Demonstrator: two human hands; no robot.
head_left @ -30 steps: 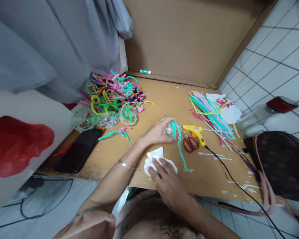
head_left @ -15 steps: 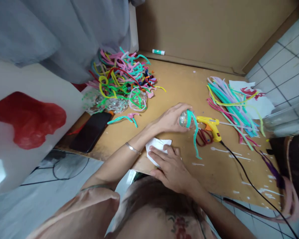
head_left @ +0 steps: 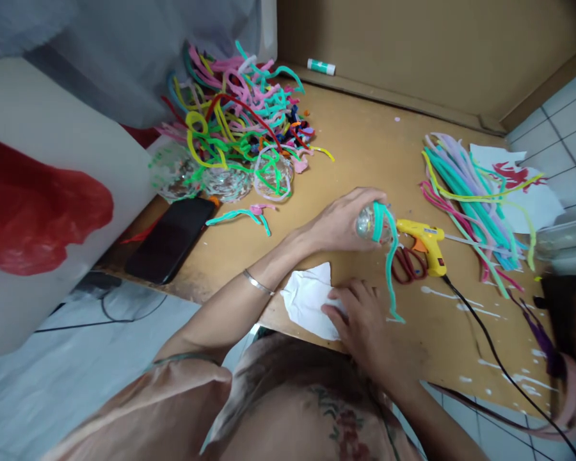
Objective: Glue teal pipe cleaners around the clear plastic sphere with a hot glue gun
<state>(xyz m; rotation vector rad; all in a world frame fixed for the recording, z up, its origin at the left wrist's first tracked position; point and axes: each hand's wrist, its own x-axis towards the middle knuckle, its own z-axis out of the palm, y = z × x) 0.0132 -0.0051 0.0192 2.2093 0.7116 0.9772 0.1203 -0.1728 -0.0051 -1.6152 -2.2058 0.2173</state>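
Note:
My left hand [head_left: 348, 218] is closed around a clear, shiny ball [head_left: 366, 222]. A teal pipe cleaner [head_left: 392, 262] wraps over the ball, and its loose end hangs down towards the table. Just right of the ball lies a yellow hot glue gun [head_left: 425, 240], with a pale stick in its back end. At the table's front edge, my right hand [head_left: 367, 320] has thumb and fingers on the right side of a crumpled white tissue [head_left: 310, 298]. Red-handled scissors [head_left: 408, 264] rest partly under the glue gun.
A heap of colourful pipe cleaners [head_left: 244, 109] and several decorated clear balls [head_left: 228, 184] fill the back left. Near them lies a black phone [head_left: 170, 240]. Straight pipe cleaners [head_left: 475, 192] sit at right. The glue gun's black cord [head_left: 489, 349] runs off the front right.
My right hand has slid rightward from lying on top of the tissue to its right side, and the tissue lies more spread out. My left hand still holds the ball; the view has shifted slightly.

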